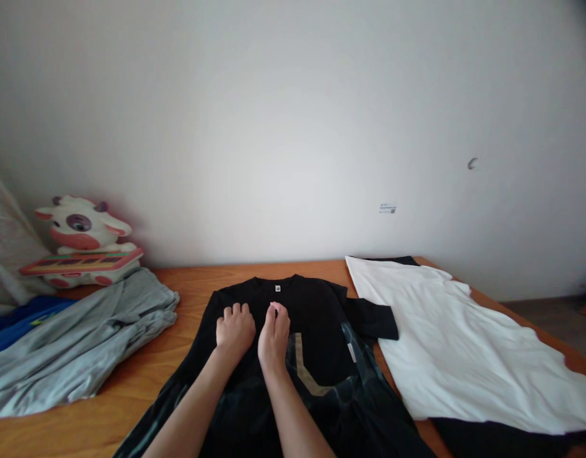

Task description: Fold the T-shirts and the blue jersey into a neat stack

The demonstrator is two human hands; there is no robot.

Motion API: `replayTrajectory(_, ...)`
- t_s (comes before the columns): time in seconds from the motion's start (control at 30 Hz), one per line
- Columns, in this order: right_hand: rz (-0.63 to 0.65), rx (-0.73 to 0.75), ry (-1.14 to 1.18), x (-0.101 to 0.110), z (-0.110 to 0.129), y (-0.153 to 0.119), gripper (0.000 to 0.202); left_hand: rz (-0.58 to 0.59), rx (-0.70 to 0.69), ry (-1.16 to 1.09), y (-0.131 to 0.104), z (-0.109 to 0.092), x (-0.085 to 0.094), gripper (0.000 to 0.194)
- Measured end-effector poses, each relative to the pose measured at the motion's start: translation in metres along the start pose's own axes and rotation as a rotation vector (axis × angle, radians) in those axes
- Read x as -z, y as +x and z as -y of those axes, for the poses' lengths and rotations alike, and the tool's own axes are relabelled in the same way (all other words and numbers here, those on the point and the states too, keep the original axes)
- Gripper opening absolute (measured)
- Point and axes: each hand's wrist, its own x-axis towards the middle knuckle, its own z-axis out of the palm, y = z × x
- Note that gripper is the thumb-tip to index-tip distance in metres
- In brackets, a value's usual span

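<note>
A black T-shirt [316, 305] with a dark patterned lower part and a tan stripe lies spread on the wooden surface, its collar towards the wall. Over its left chest is my left hand [236, 329], back upward, the fingers curled under and their tips hidden. Close beside it, my right hand [274, 334] is turned on its side, thumb and fingers drawn together in front of the collar. Whether either hand has cloth between its fingers cannot be made out. The shirt's right sleeve [374, 319] reaches towards a white garment.
The white garment [445, 343] lies on black cloth at the right. Left of the shirt are a grey garment [97, 337], blue cloth [23, 318] and a cow-shaped toy keyboard [86, 245]. A pale wall [293, 127] stands behind the wooden surface [183, 283].
</note>
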Motion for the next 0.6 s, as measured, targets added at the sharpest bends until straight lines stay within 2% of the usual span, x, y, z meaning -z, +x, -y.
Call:
replayTrajectory(0.1,0.024,0.005,-0.072,0.003,0.002,-0.001,0.043,0.063,-0.002,-0.033,-0.019,-0.009,-0.004,0.055)
replayTrajectory(0.2,0.095,-0.017,-0.197,0.005,0.007,-0.001,0.038,0.101,0.015,-0.058,-0.027,-0.01,-0.004,0.06)
replayTrajectory(0.33,0.238,-0.036,-0.282,0.019,0.013,0.024,0.022,0.109,0.006,-0.084,-0.027,-0.008,-0.002,0.062)
replayTrajectory(0.43,0.3,-0.026,-0.366,0.06,0.012,0.063,0.015,0.064,0.018,-0.108,-0.026,-0.007,-0.003,0.062)
replayTrajectory(0.53,0.257,-0.016,-0.499,0.128,0.008,0.103,0.011,0.037,0.02,-0.138,-0.026,-0.006,-0.004,0.06)
replayTrajectory(0.6,0.141,-0.027,-0.609,0.177,0.003,0.123,0.019,0.033,0.021,-0.15,-0.025,-0.006,-0.004,0.059)
